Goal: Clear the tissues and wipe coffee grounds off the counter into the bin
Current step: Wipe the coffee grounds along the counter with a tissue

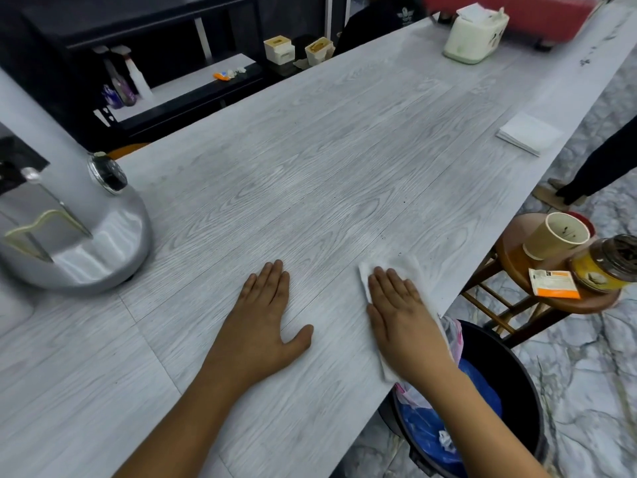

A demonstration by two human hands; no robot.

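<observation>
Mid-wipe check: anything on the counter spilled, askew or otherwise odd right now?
Yes: dark coffee specks lie scattered on the counter just beyond the white tissue flattened under the right hand, near the edge above the bin. A folded napkin stack sits near the far right edge. The left hand rests flat, empty.

counter (327, 160) matt grey woodgrain; tissue (396, 267) soft white paper; bin (517, 367) black plastic.

Ahead of both your hands the counter (310, 160) lies bare and open. Left of your left hand (265, 322) the silver machine (76, 232) blocks the way. Just right of your right hand (403, 322) the counter edge drops to the bin (506, 367); a stool (537, 270) stands beyond.
</observation>
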